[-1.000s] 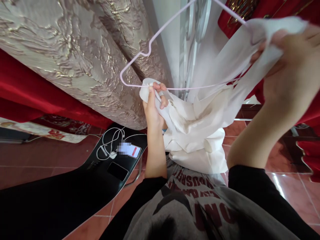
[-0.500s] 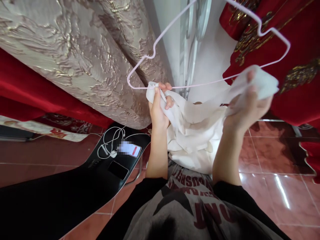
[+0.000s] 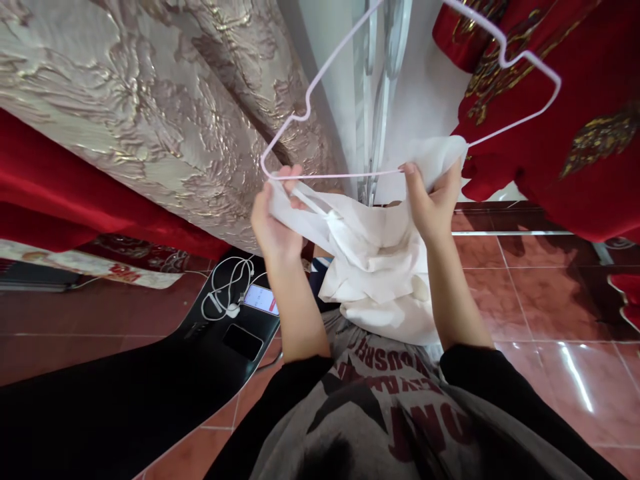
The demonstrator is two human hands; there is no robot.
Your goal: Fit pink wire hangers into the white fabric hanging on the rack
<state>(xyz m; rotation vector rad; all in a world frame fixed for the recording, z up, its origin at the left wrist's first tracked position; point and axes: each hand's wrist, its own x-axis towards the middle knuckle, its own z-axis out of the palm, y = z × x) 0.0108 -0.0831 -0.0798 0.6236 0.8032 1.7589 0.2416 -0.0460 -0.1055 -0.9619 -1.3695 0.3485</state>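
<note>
While pinching one end of the white cloth (image 3: 380,247) with the left hand (image 3: 280,233), close by the left corner of the lilac hanger (image 3: 340,176), gripping the other end with the right hand (image 3: 436,203), thumb along the front and fingers mostly hidden behind. Cannot tell, through the blur at the left fingertips, how firm a pinch. Covering the lower bar beside the right hand, then sagging in loose folds between the forearms, down to the grey shirt (image 3: 370,373).

Seems, from the spread of both ends, to be at the step of laying cloth along the lower bar. Calls, on that reading, for bringing the left end level with the bar, gathering the slack evenly, and holding on at both sides meanwhile.

To count, at the middle: two hands, one cloth, one hanger. Just past the left forearm, on one black bench (image 3: 150,380): one lit phone (image 3: 260,299), one dark phone (image 3: 243,342) and one tangle of white cable (image 3: 233,311). On the shirt, one black star and dark red lettering (upside down to this view, so best left unread). Farther out, one pale embossed curtain (image 3: 150,113) at the left, with red cloth (image 3: 75,193) below; at the right, gold-worked red fabric (image 3: 555,173) above the tiled floor (image 3: 545,300).
</note>
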